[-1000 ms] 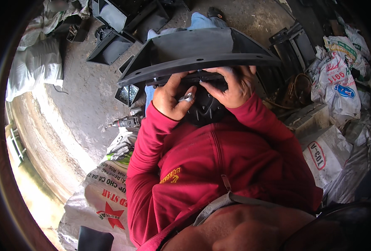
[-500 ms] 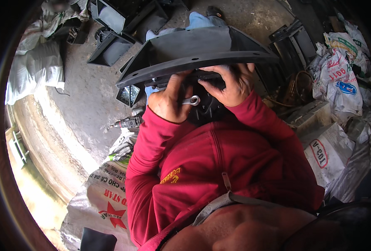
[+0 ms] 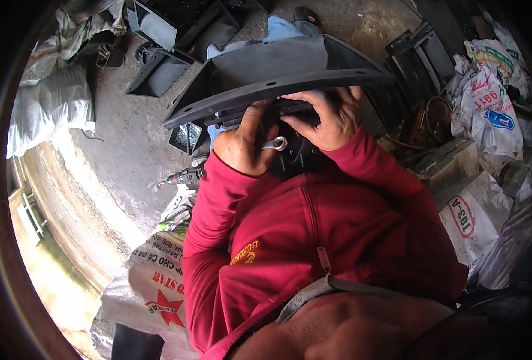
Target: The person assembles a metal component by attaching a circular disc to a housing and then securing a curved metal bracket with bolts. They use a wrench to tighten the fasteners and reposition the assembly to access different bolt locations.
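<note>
A large black metal tray-like frame (image 3: 266, 60), with holes along its flanged rim, stands tilted in front of me across my lap. My left hand (image 3: 241, 144) is closed around a ring spanner (image 3: 276, 143), whose shiny ring end sticks out toward the right. The thumb of that hand rests against the near edge of the frame. My right hand (image 3: 332, 120) is at the frame's near side, its thumb and forefinger bent toward each other in a pinch. What lies between those fingertips is too small or hidden to make out. A bolt (image 3: 217, 114) shows at the frame's near side, left of my hands.
On the floor at left are a small tray of metal fasteners (image 3: 187, 137) and a power drill (image 3: 185, 176). More black metal housings (image 3: 159, 72) lie beyond, others (image 3: 422, 60) at far right. White sacks (image 3: 488, 114) are piled on the right; another (image 3: 146, 294) sits near left.
The view and the frame have shifted slightly. My right hand has moved a little to the left along the frame; my left hand keeps its hold on the spanner.
</note>
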Demonstrator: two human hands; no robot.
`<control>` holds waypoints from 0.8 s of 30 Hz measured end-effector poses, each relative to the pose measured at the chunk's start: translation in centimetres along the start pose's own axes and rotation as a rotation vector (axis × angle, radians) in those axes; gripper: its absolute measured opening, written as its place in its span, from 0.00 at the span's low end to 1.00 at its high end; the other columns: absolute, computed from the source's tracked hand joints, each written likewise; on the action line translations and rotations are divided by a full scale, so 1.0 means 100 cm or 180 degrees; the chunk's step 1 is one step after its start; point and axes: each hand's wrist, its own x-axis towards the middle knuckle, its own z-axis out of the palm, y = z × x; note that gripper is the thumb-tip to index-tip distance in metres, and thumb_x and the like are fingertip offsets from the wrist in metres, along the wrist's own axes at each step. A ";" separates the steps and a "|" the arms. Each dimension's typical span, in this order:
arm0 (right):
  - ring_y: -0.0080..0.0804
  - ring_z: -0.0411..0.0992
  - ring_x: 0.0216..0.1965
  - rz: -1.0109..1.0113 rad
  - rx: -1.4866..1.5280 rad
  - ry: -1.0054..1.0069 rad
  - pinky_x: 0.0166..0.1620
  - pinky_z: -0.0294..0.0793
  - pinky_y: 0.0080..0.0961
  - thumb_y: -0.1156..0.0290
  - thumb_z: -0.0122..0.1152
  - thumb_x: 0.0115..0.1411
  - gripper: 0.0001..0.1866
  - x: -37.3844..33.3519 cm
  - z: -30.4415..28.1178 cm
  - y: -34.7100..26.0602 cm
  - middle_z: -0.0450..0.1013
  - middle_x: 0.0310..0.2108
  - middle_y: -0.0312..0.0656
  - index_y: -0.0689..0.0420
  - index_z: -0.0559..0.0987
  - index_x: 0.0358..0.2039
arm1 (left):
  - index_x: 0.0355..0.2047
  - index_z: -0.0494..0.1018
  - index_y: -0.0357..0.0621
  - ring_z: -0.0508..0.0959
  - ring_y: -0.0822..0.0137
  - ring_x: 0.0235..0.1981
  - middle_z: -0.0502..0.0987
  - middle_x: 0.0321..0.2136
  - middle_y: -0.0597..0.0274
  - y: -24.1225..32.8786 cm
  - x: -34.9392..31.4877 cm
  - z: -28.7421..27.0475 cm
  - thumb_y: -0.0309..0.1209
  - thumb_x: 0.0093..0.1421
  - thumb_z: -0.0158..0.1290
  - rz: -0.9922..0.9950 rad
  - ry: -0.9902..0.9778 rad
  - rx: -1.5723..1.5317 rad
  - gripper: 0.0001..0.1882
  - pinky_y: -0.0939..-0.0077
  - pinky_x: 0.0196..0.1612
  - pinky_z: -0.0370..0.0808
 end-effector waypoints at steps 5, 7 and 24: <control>0.24 0.71 0.37 -0.0039 0.0019 0.0039 0.50 0.57 0.32 0.61 0.74 0.43 0.24 0.004 -0.002 -0.002 0.75 0.30 0.23 0.37 0.78 0.43 | 0.59 0.64 0.52 0.83 0.54 0.31 0.81 0.31 0.57 -0.004 -0.002 0.002 0.27 0.55 0.55 0.0200 0.0089 0.0183 0.30 0.67 0.31 0.78; 0.24 0.71 0.37 0.0008 0.0036 0.0038 0.51 0.57 0.32 0.62 0.74 0.42 0.25 0.003 -0.002 -0.002 0.75 0.30 0.24 0.37 0.78 0.43 | 0.59 0.64 0.53 0.83 0.55 0.31 0.81 0.31 0.58 -0.005 -0.001 0.002 0.27 0.55 0.56 0.0315 0.0174 0.0380 0.30 0.67 0.31 0.78; 0.29 0.73 0.42 0.0022 0.0063 -0.0051 0.54 0.58 0.33 0.61 0.77 0.41 0.26 -0.001 -0.002 -0.001 0.78 0.39 0.22 0.42 0.78 0.43 | 0.53 0.72 0.55 0.82 0.54 0.29 0.82 0.32 0.57 0.007 0.002 -0.015 0.28 0.51 0.60 0.0088 0.0147 0.0815 0.26 0.67 0.29 0.79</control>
